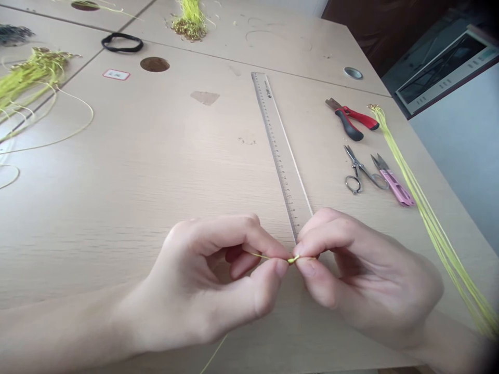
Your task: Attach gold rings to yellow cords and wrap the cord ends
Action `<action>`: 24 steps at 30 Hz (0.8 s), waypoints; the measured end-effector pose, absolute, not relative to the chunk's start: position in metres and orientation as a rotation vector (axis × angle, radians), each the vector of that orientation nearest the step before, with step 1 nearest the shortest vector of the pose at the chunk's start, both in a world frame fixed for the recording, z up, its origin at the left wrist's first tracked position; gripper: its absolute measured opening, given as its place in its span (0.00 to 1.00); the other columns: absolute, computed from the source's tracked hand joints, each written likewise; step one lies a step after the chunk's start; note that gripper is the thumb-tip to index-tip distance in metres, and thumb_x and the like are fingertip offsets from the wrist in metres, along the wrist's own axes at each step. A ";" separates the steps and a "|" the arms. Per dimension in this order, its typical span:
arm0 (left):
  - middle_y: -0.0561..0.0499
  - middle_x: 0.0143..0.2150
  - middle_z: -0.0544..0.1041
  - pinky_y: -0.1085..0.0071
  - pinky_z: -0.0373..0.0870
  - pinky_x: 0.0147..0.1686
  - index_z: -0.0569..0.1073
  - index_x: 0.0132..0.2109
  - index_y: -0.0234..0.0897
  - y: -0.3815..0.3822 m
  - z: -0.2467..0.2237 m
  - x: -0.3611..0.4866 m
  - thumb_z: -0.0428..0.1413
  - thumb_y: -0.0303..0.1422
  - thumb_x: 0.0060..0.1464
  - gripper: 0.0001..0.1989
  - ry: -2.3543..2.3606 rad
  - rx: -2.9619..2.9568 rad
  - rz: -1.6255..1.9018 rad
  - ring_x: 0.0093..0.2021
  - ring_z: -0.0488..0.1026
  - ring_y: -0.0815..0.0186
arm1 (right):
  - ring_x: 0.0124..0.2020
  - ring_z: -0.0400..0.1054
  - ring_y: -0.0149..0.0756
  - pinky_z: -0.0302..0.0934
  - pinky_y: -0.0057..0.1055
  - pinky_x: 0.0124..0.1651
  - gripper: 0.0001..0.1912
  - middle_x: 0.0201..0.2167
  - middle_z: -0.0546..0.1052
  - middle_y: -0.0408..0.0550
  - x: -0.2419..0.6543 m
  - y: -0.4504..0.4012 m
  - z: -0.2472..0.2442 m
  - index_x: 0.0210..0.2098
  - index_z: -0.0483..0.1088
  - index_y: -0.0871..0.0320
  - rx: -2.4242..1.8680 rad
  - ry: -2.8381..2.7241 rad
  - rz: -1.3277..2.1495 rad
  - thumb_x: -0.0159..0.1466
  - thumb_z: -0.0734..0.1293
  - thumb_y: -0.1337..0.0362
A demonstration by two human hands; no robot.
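Between my two hands a thin yellow-green cord (292, 259) shows a small knot or loop. My left hand (222, 275) pinches it between thumb and forefinger on the left side of the knot. On the other side, my right hand (362, 265) pinches the cord's short end. The fingertips of both hands nearly touch. A loose length of cord hangs below my left hand. Just beyond the fingertips lies a clear ruler (283, 150), its near end partly covered by my right hand.
Red-black pliers (353, 119), silver scissors (360, 171), pink snips (393, 182) and a yellow cord bundle (424, 208) lie at right. More yellow cords (35, 78) lie at left, another bundle (189, 21) at the back, near a black band (122, 43). A tape roll (353, 72) sits back right.
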State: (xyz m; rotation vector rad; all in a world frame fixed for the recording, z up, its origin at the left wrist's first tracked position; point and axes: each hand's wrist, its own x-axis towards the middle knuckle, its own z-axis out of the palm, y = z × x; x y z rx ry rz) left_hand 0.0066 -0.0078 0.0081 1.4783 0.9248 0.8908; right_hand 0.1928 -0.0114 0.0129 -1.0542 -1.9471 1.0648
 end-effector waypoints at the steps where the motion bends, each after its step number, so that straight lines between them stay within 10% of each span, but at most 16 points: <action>1: 0.54 0.18 0.68 0.75 0.56 0.15 0.74 0.27 0.35 -0.008 0.008 0.007 0.54 0.26 0.50 0.06 0.927 1.483 0.890 0.17 0.61 0.72 | 0.24 0.63 0.23 0.58 0.23 0.24 0.05 0.25 0.67 0.37 0.193 -0.011 0.013 0.31 0.64 0.54 -1.056 -1.947 1.063 0.61 0.64 0.70; 24: 0.53 0.18 0.68 0.76 0.55 0.14 0.73 0.27 0.34 -0.007 0.007 0.008 0.54 0.25 0.49 0.06 0.908 1.481 0.904 0.17 0.61 0.73 | 0.25 0.62 0.21 0.58 0.21 0.24 0.06 0.25 0.67 0.37 0.194 -0.012 0.013 0.31 0.65 0.56 -1.009 -1.983 1.035 0.60 0.65 0.72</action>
